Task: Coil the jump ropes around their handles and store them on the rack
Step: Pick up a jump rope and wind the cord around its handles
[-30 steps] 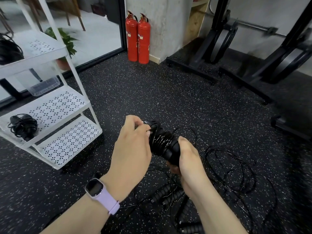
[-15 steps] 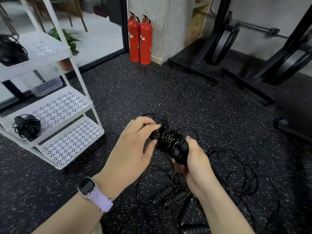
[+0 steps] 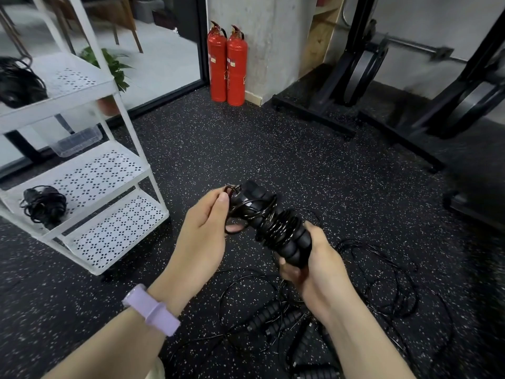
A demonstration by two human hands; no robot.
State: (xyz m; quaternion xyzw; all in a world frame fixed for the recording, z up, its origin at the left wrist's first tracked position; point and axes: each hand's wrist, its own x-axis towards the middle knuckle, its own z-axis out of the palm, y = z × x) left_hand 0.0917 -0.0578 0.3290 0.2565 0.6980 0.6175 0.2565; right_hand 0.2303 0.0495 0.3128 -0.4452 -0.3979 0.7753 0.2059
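My left hand (image 3: 203, 231) has rolled over: a second ago its back faced me with fingers curled over the top of the black ribbed jump-rope handles (image 3: 276, 231); now the palm edge shows, and my fingers (image 3: 222, 199) pinch a small loop of thin black rope (image 3: 232, 190) at the bundle's upper end. My right hand (image 3: 318, 272) has tilted the bundle more upright, and more turns of rope now lie around its middle.
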